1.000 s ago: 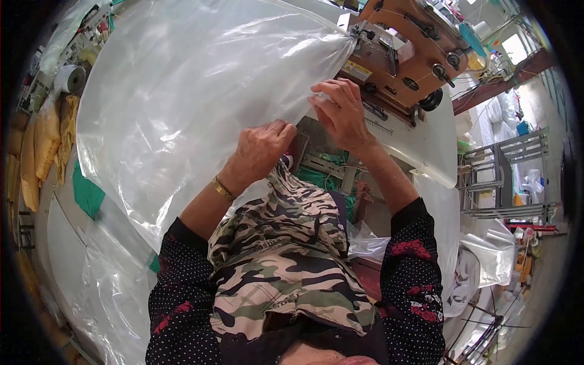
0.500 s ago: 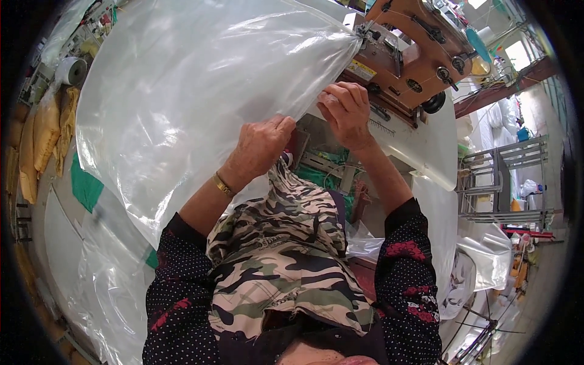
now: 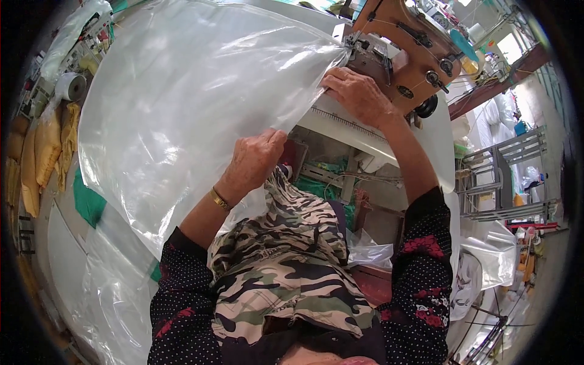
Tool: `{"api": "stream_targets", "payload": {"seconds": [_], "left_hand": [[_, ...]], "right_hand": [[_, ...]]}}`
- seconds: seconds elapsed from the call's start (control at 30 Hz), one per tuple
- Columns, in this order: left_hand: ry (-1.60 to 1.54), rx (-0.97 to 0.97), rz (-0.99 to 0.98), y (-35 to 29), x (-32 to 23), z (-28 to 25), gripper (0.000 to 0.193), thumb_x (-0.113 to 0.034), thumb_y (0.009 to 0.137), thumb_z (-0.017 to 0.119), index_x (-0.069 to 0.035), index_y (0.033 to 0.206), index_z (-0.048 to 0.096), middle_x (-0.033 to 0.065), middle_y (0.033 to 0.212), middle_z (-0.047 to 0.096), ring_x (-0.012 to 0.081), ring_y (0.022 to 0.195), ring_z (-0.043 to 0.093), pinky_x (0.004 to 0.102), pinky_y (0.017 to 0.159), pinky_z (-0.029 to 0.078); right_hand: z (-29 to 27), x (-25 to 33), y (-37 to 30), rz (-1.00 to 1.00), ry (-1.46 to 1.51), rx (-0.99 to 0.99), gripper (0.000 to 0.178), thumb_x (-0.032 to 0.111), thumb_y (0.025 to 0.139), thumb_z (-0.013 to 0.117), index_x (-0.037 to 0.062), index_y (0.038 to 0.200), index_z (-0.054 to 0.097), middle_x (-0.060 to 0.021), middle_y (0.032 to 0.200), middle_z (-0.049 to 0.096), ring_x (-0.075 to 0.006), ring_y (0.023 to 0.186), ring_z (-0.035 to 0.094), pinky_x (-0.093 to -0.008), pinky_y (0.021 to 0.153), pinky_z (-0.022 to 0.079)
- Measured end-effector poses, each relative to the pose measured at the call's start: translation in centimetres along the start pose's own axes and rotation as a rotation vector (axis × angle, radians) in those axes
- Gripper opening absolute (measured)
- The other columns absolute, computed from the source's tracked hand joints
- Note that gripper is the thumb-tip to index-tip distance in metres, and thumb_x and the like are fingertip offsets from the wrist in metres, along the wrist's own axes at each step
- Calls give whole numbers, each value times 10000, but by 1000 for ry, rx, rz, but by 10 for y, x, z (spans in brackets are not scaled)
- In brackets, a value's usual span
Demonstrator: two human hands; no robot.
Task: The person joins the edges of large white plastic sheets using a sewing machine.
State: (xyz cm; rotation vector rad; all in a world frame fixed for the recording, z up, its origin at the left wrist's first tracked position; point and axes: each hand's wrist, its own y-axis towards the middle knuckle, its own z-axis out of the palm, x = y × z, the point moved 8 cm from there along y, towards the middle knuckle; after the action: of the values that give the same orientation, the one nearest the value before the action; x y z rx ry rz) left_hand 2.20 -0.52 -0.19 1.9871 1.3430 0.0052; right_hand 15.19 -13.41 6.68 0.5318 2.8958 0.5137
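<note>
A large sheet of clear plastic film point(image 3: 182, 103) spreads over the left and middle of the table, its right edge gathered to a point under the presser area of a brown sewing machine point(image 3: 383, 24). My left hand point(image 3: 252, 159) pinches the film's near edge, fingers curled and thumb pressed against them. Close to the machine's needle area, my right hand point(image 3: 360, 97) has its fingers bent over the same edge and holds it. Between the two hands the edge runs fairly taut. The right fingertips are partly hidden by the hand.
A ruler strip point(image 3: 347, 121) lies along the table's front edge. Yellow-brown sacks point(image 3: 47, 143) and a white roll point(image 3: 72, 87) stand at the far left. Green cloth point(image 3: 88, 198) shows beneath the film. Grey metal racks point(image 3: 505, 176) stand at the right.
My right hand has moved away from me along the film's edge, up to the machine. My left hand has shifted slightly nearer and left, still pinching the edge. The ruler strip is more exposed.
</note>
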Motion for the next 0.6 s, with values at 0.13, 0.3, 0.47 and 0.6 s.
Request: {"api": "stream_targets", "payload": {"seconds": [0.13, 0.3, 0.47, 0.6], "left_hand": [[-10, -15, 14, 2, -2, -3, 123, -40, 859, 627, -61, 952, 548, 109, 771, 586, 308, 670, 630, 403, 536, 491], [-33, -38, -11, 2, 1, -5, 104, -38, 856, 627, -57, 933, 560, 109, 783, 589, 305, 673, 629, 384, 542, 492], [-37, -55, -20, 5, -3, -8, 81, -40, 861, 625, -55, 928, 581, 110, 782, 582, 302, 672, 626, 380, 533, 482], [-10, -74, -50, 8, -10, -18, 75, -45, 860, 630, -45, 926, 596, 106, 784, 586, 300, 667, 623, 380, 533, 475]], "right_hand": [[-5, -12, 4, -44, -58, 84, 210, 61, 874, 554, 35, 1076, 606, -96, 1146, 599, -305, 1073, 614, -382, 916, 524], [-3, -24, 7, -33, -200, 3, 226, 39, 878, 535, 40, 1093, 604, -96, 1137, 612, -295, 1069, 628, -372, 902, 539], [-5, -36, 4, -82, -265, -199, 164, 60, 890, 548, 46, 1050, 578, -108, 1088, 637, -307, 1017, 651, -375, 856, 558], [0, -51, 8, 39, -231, -81, 151, 86, 900, 554, 59, 1047, 580, -115, 1098, 635, -323, 977, 656, -389, 832, 559]]}}
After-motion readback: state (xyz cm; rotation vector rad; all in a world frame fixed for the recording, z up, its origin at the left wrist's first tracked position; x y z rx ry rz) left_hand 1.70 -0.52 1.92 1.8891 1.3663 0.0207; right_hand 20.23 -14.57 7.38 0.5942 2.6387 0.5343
